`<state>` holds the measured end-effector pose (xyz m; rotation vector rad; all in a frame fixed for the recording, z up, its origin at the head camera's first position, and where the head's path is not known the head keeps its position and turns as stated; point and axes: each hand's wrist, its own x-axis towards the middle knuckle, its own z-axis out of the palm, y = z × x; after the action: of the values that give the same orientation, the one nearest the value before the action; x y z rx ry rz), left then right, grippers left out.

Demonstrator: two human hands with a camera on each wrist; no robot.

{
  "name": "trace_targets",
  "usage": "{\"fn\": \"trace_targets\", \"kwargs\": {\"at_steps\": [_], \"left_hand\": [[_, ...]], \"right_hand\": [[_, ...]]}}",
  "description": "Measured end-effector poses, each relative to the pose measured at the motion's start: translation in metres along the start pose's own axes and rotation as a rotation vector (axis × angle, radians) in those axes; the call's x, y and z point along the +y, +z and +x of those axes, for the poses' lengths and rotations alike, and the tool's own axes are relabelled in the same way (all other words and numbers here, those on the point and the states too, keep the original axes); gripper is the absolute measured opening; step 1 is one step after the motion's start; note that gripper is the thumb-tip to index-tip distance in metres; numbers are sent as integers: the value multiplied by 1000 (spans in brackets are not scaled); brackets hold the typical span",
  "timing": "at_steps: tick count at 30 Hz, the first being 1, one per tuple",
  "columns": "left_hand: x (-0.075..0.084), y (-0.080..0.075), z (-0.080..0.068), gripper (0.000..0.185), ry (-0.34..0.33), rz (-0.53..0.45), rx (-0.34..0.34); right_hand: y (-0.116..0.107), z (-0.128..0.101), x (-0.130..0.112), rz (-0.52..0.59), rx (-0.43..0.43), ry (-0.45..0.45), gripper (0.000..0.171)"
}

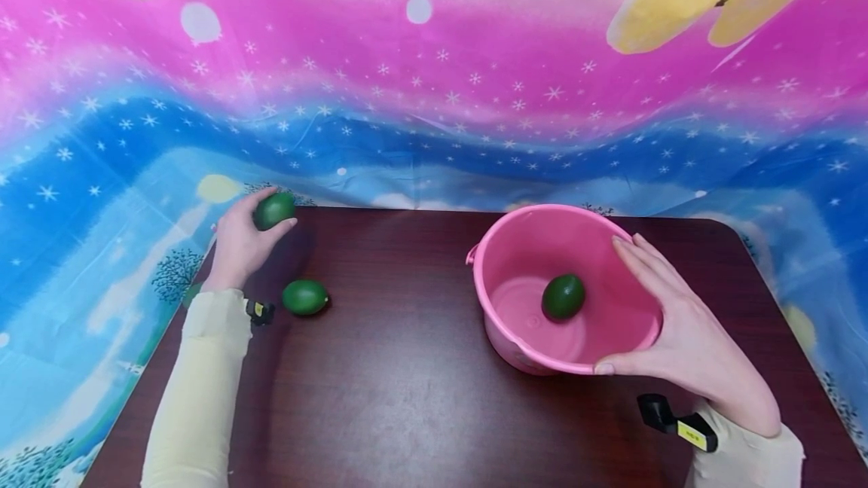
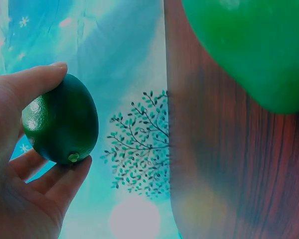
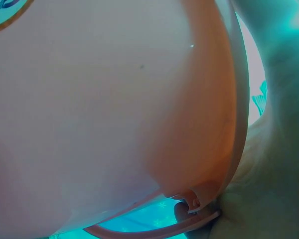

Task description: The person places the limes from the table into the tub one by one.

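Above the far left corner of the table, my left hand (image 1: 237, 251) holds a green avocado (image 1: 274, 211) between thumb and fingers. Its stem end faces down in the left wrist view, where the avocado (image 2: 65, 122) hangs over the cloth beside the table edge. A second avocado (image 1: 305, 297) lies on the table just in front of this hand. On the right stands a pink bucket (image 1: 503, 337), with a darker avocado (image 1: 563, 297) on its bottom. My right hand (image 1: 685, 333) grips the bucket's right rim, thumb at the near side and fingers along the far side.
The dark wooden table (image 1: 380, 398) has its far edge against a patterned cloth (image 1: 407, 111) in pink and blue. The bucket's handle (image 3: 154, 232) hangs along its outside in the right wrist view.
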<state>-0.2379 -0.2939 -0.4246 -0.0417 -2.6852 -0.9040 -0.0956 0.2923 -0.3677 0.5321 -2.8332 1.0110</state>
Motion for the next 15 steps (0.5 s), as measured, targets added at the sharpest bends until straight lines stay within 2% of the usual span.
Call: {"fn": "trace_targets", "kwargs": {"at_steps": [15], "left_hand": [[21, 10, -1, 62, 73, -43, 44]], "right_hand": [[1, 0, 3, 5, 0, -8, 136]]}}
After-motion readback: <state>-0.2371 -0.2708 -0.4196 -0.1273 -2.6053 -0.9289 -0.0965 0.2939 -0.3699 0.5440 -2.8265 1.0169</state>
